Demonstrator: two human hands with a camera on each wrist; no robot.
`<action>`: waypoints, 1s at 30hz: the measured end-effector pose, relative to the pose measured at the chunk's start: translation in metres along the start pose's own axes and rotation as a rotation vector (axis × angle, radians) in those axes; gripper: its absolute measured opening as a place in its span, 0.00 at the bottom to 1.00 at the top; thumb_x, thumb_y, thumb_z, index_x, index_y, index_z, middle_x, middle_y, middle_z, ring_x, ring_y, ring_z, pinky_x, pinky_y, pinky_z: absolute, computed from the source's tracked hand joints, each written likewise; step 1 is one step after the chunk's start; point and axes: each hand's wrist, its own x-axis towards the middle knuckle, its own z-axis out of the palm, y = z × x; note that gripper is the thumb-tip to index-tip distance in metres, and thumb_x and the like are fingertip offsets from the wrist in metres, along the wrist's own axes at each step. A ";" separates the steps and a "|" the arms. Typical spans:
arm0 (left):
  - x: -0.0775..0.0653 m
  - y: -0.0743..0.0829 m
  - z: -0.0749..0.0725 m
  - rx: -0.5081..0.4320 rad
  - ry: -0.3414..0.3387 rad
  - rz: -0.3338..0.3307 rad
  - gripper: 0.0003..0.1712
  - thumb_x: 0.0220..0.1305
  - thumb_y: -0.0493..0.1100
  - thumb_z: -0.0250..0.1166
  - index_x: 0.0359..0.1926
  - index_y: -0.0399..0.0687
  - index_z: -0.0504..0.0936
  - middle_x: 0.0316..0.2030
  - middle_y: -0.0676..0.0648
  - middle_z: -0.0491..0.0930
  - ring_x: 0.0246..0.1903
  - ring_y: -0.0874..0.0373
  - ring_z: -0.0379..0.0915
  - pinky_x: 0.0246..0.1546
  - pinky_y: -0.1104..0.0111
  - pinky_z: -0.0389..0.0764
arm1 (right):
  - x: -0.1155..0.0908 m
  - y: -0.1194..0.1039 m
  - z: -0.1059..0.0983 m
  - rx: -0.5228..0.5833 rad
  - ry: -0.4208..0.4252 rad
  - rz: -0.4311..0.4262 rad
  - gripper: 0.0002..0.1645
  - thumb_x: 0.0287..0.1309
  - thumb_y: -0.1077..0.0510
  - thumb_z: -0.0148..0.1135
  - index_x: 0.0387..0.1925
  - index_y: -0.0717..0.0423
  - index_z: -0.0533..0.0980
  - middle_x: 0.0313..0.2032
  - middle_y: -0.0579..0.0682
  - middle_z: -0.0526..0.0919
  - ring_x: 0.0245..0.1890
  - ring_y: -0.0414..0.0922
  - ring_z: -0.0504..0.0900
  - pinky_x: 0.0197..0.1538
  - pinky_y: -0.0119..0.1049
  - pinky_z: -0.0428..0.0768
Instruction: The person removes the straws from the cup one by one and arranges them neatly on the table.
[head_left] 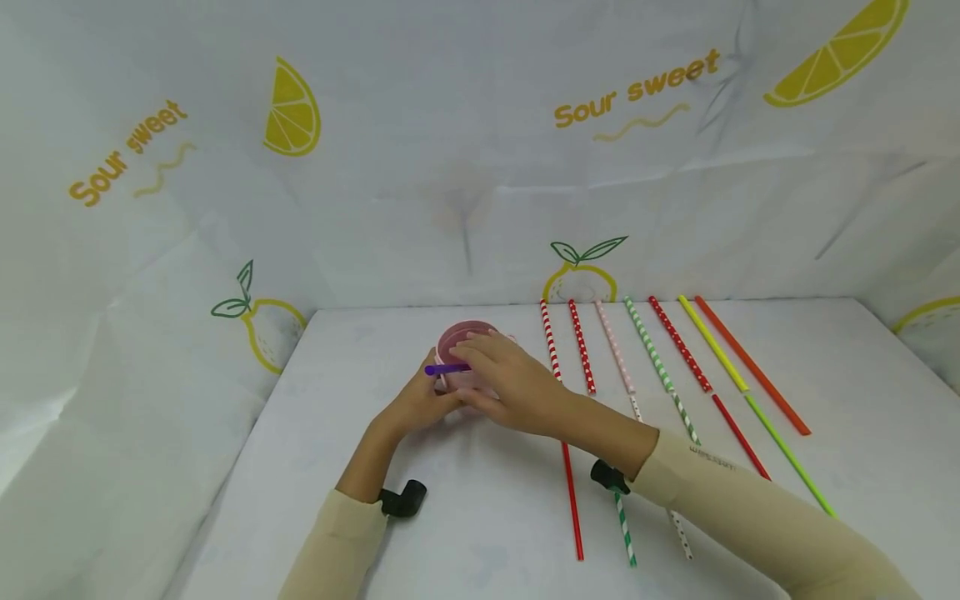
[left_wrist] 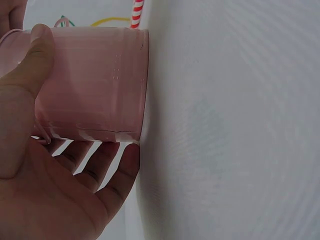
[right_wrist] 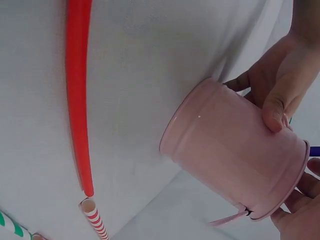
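A pink metal pail [head_left: 461, 336] with a thin handle [right_wrist: 227, 219] stands at the middle of the white table's far side. My left hand [head_left: 422, 402] grips it from the left, with the thumb and fingers on opposite sides of its wall. Over the mouth of the pail is my right hand [head_left: 513, 383], which holds a purple straw [head_left: 447, 368] between thumb and fingers. One end of this straw sticks out to the left past the rim; the rest is hidden behind the fingers.
Right of the pail lie several straws in rows: a red-and-white striped straw [head_left: 551, 337], a green-striped straw [head_left: 648, 342], a yellow straw [head_left: 712, 342] and an orange straw [head_left: 753, 367]. Nearer me lies a red straw [head_left: 572, 504]. My right forearm covers some. Behind hangs a lemon-printed white cloth [head_left: 420, 233].
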 end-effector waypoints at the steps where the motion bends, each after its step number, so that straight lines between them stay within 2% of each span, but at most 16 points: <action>1: 0.001 -0.001 0.000 0.000 -0.001 0.013 0.47 0.66 0.38 0.68 0.76 0.42 0.48 0.71 0.39 0.59 0.63 0.48 0.65 0.61 0.55 0.73 | 0.002 0.000 0.002 -0.003 0.005 -0.012 0.30 0.64 0.51 0.67 0.63 0.60 0.74 0.61 0.55 0.77 0.66 0.52 0.70 0.68 0.52 0.67; 7: 0.002 -0.003 0.001 -0.003 -0.005 0.067 0.44 0.67 0.36 0.67 0.75 0.40 0.51 0.70 0.39 0.61 0.65 0.48 0.64 0.66 0.55 0.68 | 0.008 0.001 0.009 -0.037 0.011 -0.046 0.25 0.65 0.54 0.66 0.60 0.62 0.76 0.58 0.56 0.80 0.63 0.52 0.73 0.71 0.52 0.63; 14: 0.002 0.000 0.001 0.020 0.007 0.031 0.47 0.64 0.39 0.71 0.75 0.41 0.52 0.70 0.40 0.60 0.67 0.49 0.61 0.66 0.55 0.68 | 0.010 0.005 0.011 -0.061 0.030 -0.020 0.14 0.67 0.56 0.64 0.49 0.60 0.80 0.49 0.54 0.85 0.60 0.55 0.76 0.71 0.53 0.62; 18: 0.002 0.003 0.001 0.012 0.009 0.021 0.46 0.63 0.41 0.72 0.74 0.43 0.54 0.68 0.42 0.63 0.65 0.51 0.63 0.64 0.55 0.70 | 0.010 0.006 0.012 -0.071 0.027 -0.009 0.11 0.67 0.55 0.64 0.45 0.58 0.81 0.43 0.51 0.86 0.53 0.51 0.80 0.71 0.53 0.61; 23: 0.001 0.002 0.000 -0.039 0.001 0.037 0.42 0.64 0.38 0.70 0.72 0.44 0.57 0.66 0.43 0.66 0.64 0.51 0.64 0.64 0.52 0.70 | 0.011 0.005 0.012 -0.042 0.015 -0.002 0.05 0.67 0.57 0.64 0.39 0.56 0.79 0.39 0.49 0.85 0.47 0.48 0.81 0.71 0.55 0.60; 28: 0.000 0.000 0.000 -0.086 0.004 0.051 0.44 0.65 0.36 0.69 0.74 0.45 0.53 0.67 0.43 0.65 0.67 0.50 0.63 0.68 0.53 0.64 | 0.012 0.004 0.010 0.032 0.050 0.003 0.03 0.64 0.61 0.65 0.36 0.57 0.78 0.36 0.49 0.85 0.43 0.47 0.82 0.69 0.54 0.64; 30: 0.001 -0.001 0.000 -0.092 0.008 0.044 0.46 0.64 0.37 0.70 0.75 0.48 0.53 0.67 0.44 0.66 0.67 0.52 0.62 0.69 0.54 0.63 | 0.013 0.004 0.010 0.068 0.071 0.002 0.02 0.62 0.64 0.65 0.35 0.57 0.78 0.34 0.48 0.84 0.40 0.46 0.81 0.63 0.49 0.73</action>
